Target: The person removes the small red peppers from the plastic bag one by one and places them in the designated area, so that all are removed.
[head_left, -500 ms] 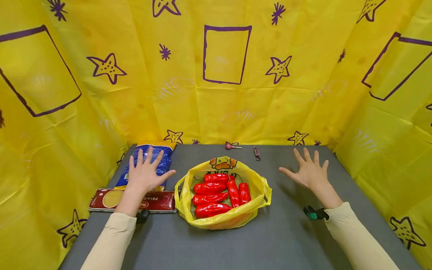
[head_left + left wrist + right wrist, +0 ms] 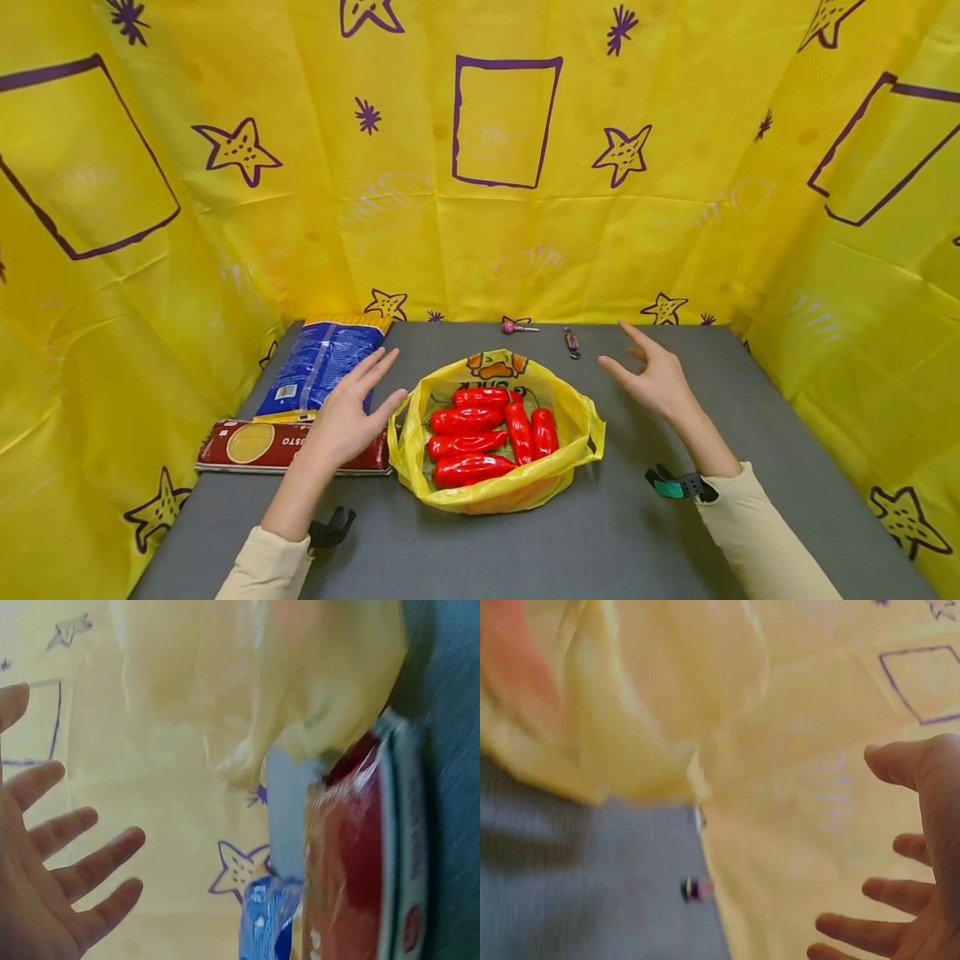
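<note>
In the head view a yellow plastic bag [image 2: 495, 500] stands with its mouth spread wide, and several shiny red peppers [image 2: 468, 471] lie inside it. My left hand [image 2: 348, 425] hovers left of the bag, over part of a dark red pasta packet [image 2: 266, 444], fingers extended and nothing held. On the bag's other side my right hand [image 2: 656, 379] is held in the air, thumb and index finger extended toward the bag. Both wrist views show spread fingers that are apart from the bag.
Behind the red packet lies a blue packet [image 2: 322, 367] with yellow ends. A lollipop [image 2: 517, 328] and a wrapped candy [image 2: 572, 342] lie near the table's back edge. Yellow patterned cloth [image 2: 510, 242] hangs around the back and sides of the grey table [image 2: 480, 558].
Both hands have moved inward toward the bag and turned, their fingers less widely splayed. More of the blue packet shows beside my left hand. The bag and peppers look unmoved.
</note>
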`<state>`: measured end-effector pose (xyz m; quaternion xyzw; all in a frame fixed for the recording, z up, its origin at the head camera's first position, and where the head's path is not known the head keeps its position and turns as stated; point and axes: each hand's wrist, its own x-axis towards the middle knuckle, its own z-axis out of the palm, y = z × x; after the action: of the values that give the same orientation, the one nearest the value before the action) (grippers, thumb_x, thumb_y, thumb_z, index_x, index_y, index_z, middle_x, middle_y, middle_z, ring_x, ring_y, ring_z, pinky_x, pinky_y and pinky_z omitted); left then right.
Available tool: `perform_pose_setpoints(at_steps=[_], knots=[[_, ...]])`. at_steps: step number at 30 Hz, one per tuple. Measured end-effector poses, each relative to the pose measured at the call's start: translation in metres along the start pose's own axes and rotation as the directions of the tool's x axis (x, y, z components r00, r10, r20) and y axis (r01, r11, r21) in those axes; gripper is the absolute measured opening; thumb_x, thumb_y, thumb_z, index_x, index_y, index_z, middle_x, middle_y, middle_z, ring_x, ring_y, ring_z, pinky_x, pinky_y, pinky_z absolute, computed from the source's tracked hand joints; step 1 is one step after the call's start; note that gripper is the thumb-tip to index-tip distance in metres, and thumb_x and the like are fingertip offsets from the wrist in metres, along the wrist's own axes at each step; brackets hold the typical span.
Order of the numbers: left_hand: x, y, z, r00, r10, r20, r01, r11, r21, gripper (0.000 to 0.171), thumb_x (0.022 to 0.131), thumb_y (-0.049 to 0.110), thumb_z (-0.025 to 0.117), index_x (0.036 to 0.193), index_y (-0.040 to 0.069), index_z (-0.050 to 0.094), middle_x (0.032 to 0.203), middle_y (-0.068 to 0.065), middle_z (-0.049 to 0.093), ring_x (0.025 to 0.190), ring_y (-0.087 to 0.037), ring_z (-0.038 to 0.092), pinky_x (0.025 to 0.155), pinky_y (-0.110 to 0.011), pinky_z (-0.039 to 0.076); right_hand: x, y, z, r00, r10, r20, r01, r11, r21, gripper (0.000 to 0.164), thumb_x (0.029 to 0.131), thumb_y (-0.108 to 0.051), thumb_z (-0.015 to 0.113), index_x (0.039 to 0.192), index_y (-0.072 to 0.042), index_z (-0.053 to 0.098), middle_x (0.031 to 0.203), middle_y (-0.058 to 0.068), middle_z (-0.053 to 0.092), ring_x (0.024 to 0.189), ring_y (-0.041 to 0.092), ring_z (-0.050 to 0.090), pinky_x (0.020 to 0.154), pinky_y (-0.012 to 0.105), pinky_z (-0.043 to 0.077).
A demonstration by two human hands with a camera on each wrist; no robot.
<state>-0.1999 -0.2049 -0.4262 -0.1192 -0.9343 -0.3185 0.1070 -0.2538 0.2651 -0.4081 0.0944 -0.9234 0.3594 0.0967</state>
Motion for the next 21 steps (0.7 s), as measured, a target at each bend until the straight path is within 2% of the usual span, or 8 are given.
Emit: perform_pose_setpoints(at_steps=[4, 8, 13, 18, 21], knots=[[-0.015, 0.013, 0.011, 0.995, 0.096, -0.033, -0.094, 0.994, 0.055, 0.066, 0.1, 0.045, 0.071, 0.161, 0.03, 0.05, 0.168, -0.008, 0.042, 0.148, -0.044, 0.046, 0.109, -0.072, 0.044, 0.005, -0.012, 0.011, 0.999, -0.046, -0.015, 0.047, 0.996, 0.074, 0.075, 0.102, -0.039, 0.072, 0.165, -0.017, 0.04, 0.164, 0.02, 0.046, 0.127, 0.049, 0.065, 0.098, 0.063, 0.057], [-0.026, 0.02, 0.02, 0.988, 0.157, -0.012, -0.154, 0.981, 0.121, 0.064, 0.097, 0.047, 0.073, 0.157, 0.032, 0.055, 0.166, -0.004, 0.047, 0.14, -0.041, 0.056, 0.101, -0.067, 0.053, 0.012, -0.022, 0.018, 0.994, -0.105, -0.022, 0.107, 0.987, 0.117, 0.069, 0.102, -0.031, 0.074, 0.162, -0.015, 0.046, 0.156, 0.019, 0.055, 0.118, 0.046, 0.07, 0.094, 0.059, 0.06], [-0.034, 0.024, 0.028, 0.99, 0.127, 0.055, -0.133, 0.984, 0.12, 0.066, 0.097, 0.056, 0.069, 0.158, 0.038, 0.052, 0.169, 0.003, 0.042, 0.138, -0.038, 0.059, 0.099, -0.064, 0.056, 0.019, -0.036, 0.026, 0.986, -0.165, -0.021, 0.166, 0.976, 0.138, 0.061, 0.101, -0.026, 0.075, 0.156, -0.011, 0.054, 0.148, 0.019, 0.062, 0.111, 0.041, 0.074, 0.09, 0.056, 0.062], [-0.039, 0.024, 0.038, 0.99, 0.124, 0.064, -0.128, 0.99, 0.066, 0.068, 0.098, 0.055, 0.069, 0.161, 0.037, 0.048, 0.17, 0.006, 0.039, 0.138, -0.039, 0.06, 0.099, -0.064, 0.056, 0.028, -0.052, 0.034, 0.982, -0.189, 0.007, 0.186, 0.973, 0.136, 0.057, 0.1, -0.027, 0.076, 0.152, -0.013, 0.058, 0.145, 0.018, 0.064, 0.109, 0.039, 0.074, 0.084, 0.053, 0.064], [-0.043, 0.021, 0.045, 0.992, 0.1, 0.08, -0.103, 0.994, 0.033, 0.071, 0.098, 0.052, 0.07, 0.163, 0.037, 0.044, 0.172, 0.006, 0.037, 0.14, -0.04, 0.057, 0.102, -0.067, 0.053, 0.033, -0.062, 0.038, 0.977, -0.212, 0.029, 0.206, 0.968, 0.142, 0.055, 0.1, -0.027, 0.076, 0.151, -0.013, 0.059, 0.142, 0.017, 0.066, 0.107, 0.036, 0.075, 0.081, 0.05, 0.064]])
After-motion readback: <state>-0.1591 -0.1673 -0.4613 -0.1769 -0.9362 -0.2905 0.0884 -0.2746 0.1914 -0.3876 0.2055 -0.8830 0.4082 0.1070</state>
